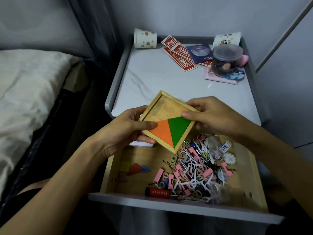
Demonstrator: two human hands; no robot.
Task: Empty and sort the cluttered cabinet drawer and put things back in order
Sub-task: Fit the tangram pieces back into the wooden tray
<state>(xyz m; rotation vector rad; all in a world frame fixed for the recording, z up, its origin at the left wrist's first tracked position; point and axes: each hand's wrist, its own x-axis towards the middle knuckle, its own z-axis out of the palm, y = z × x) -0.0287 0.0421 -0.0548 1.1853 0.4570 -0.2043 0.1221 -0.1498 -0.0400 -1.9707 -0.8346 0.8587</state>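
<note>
Head view: I see both hands gripping a wooden puzzle tray (166,106) at frame centre, over the open drawer (176,203).
Left hand (126,131) pinches its left edge, thumb on the orange triangle (161,131); right hand (214,116) pinches the right edge by the green triangle (178,128) (bare cabinet top (152,77) lies above; clutter fills the drawer's right).

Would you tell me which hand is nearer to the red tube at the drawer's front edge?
Left. The left hand is above-left of the red tube; the right hand is farther up-right.
</note>
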